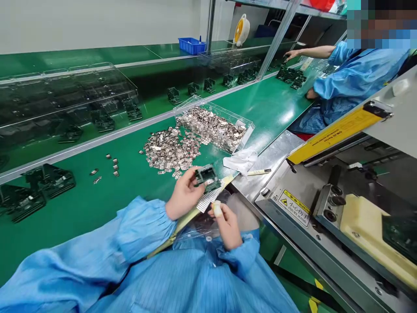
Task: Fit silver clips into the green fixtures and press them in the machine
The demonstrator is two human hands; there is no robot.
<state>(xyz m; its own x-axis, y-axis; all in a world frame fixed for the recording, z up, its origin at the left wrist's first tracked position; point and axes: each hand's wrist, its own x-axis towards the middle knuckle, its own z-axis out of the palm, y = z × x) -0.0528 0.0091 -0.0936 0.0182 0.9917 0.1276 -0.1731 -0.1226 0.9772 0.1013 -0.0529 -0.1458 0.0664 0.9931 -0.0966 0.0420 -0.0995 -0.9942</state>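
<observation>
My left hand is closed on a dark green-black plastic housing, held over the table's front edge. Just below it, my right hand has its thumb and fingers pressed together, with a pale cover on the thumb; whatever it pinches is too small to make out. Under the housing lies a white ribbed strip. Beyond my hands spreads a pile of small metal pieces, beside a clear plastic box full of more of them. A few loose metal pieces lie further left.
Dark housings stand at the left, and several more ride on the belt behind a metal rail. To my right is a machine with a yellow light bar. A crumpled white cloth lies near it. A co-worker sits at far right.
</observation>
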